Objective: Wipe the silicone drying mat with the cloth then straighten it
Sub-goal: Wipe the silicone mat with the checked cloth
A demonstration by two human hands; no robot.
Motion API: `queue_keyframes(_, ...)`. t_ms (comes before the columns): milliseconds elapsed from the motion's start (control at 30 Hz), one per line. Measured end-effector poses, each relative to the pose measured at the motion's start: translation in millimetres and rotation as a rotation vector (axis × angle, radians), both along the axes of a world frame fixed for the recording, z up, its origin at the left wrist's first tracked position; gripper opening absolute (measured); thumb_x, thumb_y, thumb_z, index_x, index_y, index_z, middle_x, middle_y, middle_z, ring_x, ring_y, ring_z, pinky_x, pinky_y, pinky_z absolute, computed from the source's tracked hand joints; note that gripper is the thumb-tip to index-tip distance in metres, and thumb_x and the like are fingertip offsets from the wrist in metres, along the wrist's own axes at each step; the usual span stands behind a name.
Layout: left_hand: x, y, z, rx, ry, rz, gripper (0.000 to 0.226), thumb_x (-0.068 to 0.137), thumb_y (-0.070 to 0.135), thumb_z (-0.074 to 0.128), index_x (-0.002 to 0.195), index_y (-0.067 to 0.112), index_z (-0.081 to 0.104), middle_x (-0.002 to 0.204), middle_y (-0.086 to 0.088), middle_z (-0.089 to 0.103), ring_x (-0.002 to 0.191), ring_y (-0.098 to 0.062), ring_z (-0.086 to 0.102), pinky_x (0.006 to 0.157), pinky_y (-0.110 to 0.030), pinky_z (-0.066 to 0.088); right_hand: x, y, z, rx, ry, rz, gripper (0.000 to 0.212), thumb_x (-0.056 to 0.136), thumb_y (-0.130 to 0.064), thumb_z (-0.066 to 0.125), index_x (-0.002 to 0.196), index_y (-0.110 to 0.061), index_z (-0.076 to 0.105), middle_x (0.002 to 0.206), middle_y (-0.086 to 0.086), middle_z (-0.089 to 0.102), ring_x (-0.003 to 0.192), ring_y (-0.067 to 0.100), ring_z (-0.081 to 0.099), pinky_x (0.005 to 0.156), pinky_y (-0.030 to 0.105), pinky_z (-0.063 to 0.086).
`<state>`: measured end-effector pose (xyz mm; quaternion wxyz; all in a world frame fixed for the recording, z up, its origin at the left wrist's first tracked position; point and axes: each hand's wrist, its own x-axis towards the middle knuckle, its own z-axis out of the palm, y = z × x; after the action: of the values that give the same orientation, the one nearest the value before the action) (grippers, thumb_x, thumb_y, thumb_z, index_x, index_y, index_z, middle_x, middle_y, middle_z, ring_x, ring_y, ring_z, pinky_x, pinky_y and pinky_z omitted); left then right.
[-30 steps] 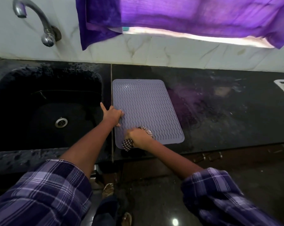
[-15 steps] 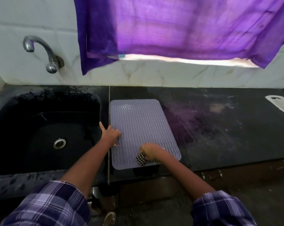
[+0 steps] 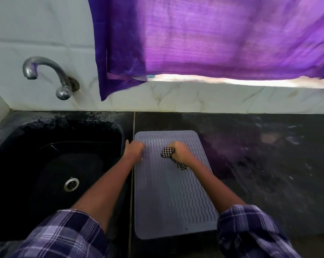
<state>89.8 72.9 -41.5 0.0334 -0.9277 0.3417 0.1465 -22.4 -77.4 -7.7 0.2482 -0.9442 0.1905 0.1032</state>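
My right hand [image 3: 179, 150] is clenched around the checked cloth [image 3: 171, 157] on the far part of the silicone mat [image 3: 173, 194]. My left hand [image 3: 134, 148], fingers curled, presses the mat's left edge beside the sink [image 3: 55, 164]. The mat lies on the dark table [image 3: 269, 164], bare to its right.

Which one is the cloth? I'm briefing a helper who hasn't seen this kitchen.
Right of the black sink a grey ribbed mat lies on the dark counter. Bunched in the right hand on its far half is the cloth, the only black-and-white checked thing there.
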Motion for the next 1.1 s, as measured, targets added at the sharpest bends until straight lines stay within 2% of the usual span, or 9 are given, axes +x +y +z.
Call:
queue_keyframes(100, 28, -20, -10, 0.041, 0.01, -0.043, 0.069, 0.081, 0.031, 0.073, 0.141, 0.016, 0.043, 0.147, -0.005, 0.044, 0.14, -0.022, 0.035, 0.119, -0.05, 0.005, 50, -14, -3, -0.048, 0.072, -0.023, 0.036, 0.091, -0.01, 0.055, 0.127, -0.007, 0.059, 0.129, 0.016, 0.06, 0.121, 0.031, 0.056, 0.105, 0.04, 0.045)
queue_keyframes(233, 47, -28, -27, 0.122, 0.036, -0.145, 0.088, 0.075, 0.033, 0.078, 0.148, 0.013, 0.032, 0.153, -0.009, 0.033, 0.143, -0.024, 0.031, 0.121, -0.043, 0.006, 103, -19, -21, -0.213, -0.014, 0.036, 0.041, 0.091, -0.003, 0.052, 0.129, -0.015, 0.058, 0.129, 0.014, 0.059, 0.122, 0.032, 0.055, 0.104, 0.042, 0.043)
queue_keyframes(333, 53, -23, -32, 0.06, 0.086, -0.131, 0.082, 0.074, 0.035, 0.078, 0.143, 0.013, 0.041, 0.148, -0.008, 0.039, 0.141, -0.024, 0.034, 0.121, -0.04, 0.012, 116, -13, -46, -0.365, -0.045, 0.114, 0.039, 0.094, -0.006, 0.043, 0.129, -0.018, 0.058, 0.128, 0.013, 0.055, 0.122, 0.031, 0.05, 0.1, 0.042, 0.041)
queue_keyframes(467, 56, -29, -23, 0.046, 0.12, -0.054, 0.065, 0.068, 0.031, 0.084, 0.127, 0.015, 0.06, 0.139, -0.006, 0.052, 0.137, -0.027, 0.038, 0.116, -0.038, 0.031, 120, -20, -51, -0.286, -0.014, 0.09, 0.037, 0.091, -0.005, 0.05, 0.127, -0.014, 0.059, 0.127, 0.013, 0.06, 0.12, 0.031, 0.054, 0.102, 0.041, 0.043)
queue_keyframes(633, 52, -31, -15, 0.064, 0.077, -0.045, 0.07, 0.067, 0.032, 0.085, 0.13, 0.017, 0.059, 0.136, -0.004, 0.055, 0.135, -0.022, 0.043, 0.121, -0.037, 0.017, 84, -17, -36, -0.177, 0.195, 0.11, 0.036, 0.086, -0.027, 0.059, 0.118, -0.011, 0.065, 0.124, 0.017, 0.063, 0.119, 0.035, 0.057, 0.105, 0.047, 0.044)
queue_keyframes(833, 48, -31, -14, 0.07, 0.083, -0.03, 0.065, 0.069, 0.032, 0.084, 0.126, 0.014, 0.059, 0.132, -0.005, 0.058, 0.133, -0.022, 0.046, 0.122, -0.036, 0.008, 58, -1, -21, -0.129, 0.386, 0.346, 0.028, 0.086, -0.008, 0.06, 0.113, -0.001, 0.065, 0.117, 0.018, 0.065, 0.111, 0.03, 0.061, 0.099, 0.037, 0.049)
queue_keyframes(933, 52, -28, -19, 0.062, 0.095, -0.037, 0.058, 0.072, 0.034, 0.081, 0.124, 0.015, 0.062, 0.131, -0.005, 0.061, 0.131, -0.022, 0.049, 0.122, -0.04, 0.002, 96, -7, -7, -0.156, 0.192, 0.279, 0.02, 0.085, -0.013, 0.064, 0.103, -0.006, 0.07, 0.106, 0.018, 0.07, 0.101, 0.03, 0.066, 0.09, 0.037, 0.052)
queue_keyframes(1000, 54, -25, -22, 0.08, 0.098, -0.074, 0.067, 0.075, 0.039, 0.078, 0.135, 0.019, 0.055, 0.14, -0.003, 0.054, 0.135, -0.022, 0.045, 0.121, -0.046, -0.004, 120, -9, -5, -0.205, 0.042, 0.192, 0.029, 0.086, -0.005, 0.058, 0.113, -0.009, 0.069, 0.114, 0.018, 0.069, 0.11, 0.033, 0.064, 0.096, 0.04, 0.051)
queue_keyframes(1100, 58, -19, -27, 0.048, 0.105, -0.097, 0.081, 0.074, 0.045, 0.075, 0.145, 0.021, 0.043, 0.15, -0.001, 0.042, 0.141, -0.021, 0.036, 0.119, -0.05, -0.008, 132, 0, -24, -0.237, 0.058, 0.163, 0.036, 0.088, -0.006, 0.053, 0.12, -0.013, 0.066, 0.125, 0.016, 0.065, 0.121, 0.03, 0.058, 0.107, 0.038, 0.042)
